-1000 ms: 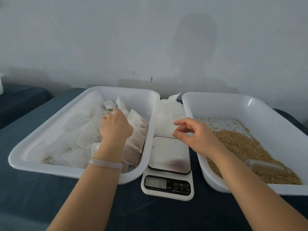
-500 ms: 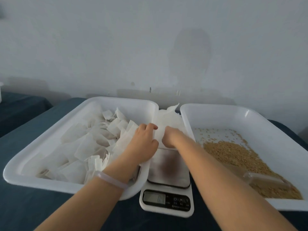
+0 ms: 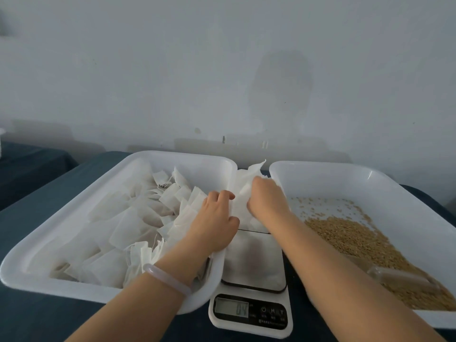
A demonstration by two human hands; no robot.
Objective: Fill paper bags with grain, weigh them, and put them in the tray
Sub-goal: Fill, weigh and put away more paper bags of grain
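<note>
Empty bags: loose white stack standing between the two hands, in the gap between the trays, just beyond the scale's platform.
Right hand: fingers curled down on the stack's right side, pinching paper.
Left hand: fingertips bent onto the stack's left edge, palm over the tray rim; whether it grips cannot be told.
Bracelet: pale ring on the left wrist.
Scale: white, below and between the wrists; its display digits are blurred.
Bag tray: white, under and outside the left hand, heaped with white paper bags.
Grain tray: white, outside the right hand, with tan grain banked along its outer side.
Scoop: translucent, lying in the grain beside the right forearm.
Counter: covered in dark teal cloth and carrying both trays and the scale.
Wall: plain grey-white, scuffed, rising behind the counter.
</note>
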